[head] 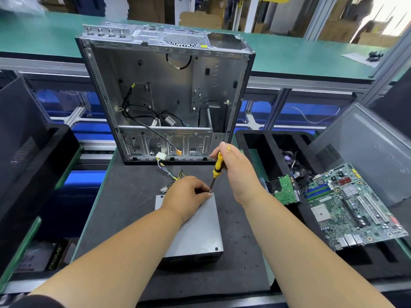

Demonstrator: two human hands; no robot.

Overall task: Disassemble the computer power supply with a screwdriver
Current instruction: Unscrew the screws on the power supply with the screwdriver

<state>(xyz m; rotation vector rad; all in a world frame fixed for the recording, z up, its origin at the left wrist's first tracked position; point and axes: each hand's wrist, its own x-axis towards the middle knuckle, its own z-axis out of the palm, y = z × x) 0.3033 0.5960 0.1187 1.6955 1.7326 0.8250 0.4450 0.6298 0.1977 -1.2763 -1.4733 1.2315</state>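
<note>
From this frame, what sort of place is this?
Likely a computer teardown or recycling line: a stripped PC case on the bench, a loose motherboard in a foam tray, cardboard boxes behind.

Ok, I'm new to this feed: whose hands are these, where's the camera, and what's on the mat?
There is no robot: these are a person's bare hands, filmed by one wide-angle camera worn on the head, looking down. On the black mat lies the grey power supply, its wires trailing toward the empty computer case behind. The right hand holds a yellow-handled screwdriver, tip at the box's far corner. The left hand rests on the box, fingers pinched by the tip. A motherboard lies to the right.
</note>
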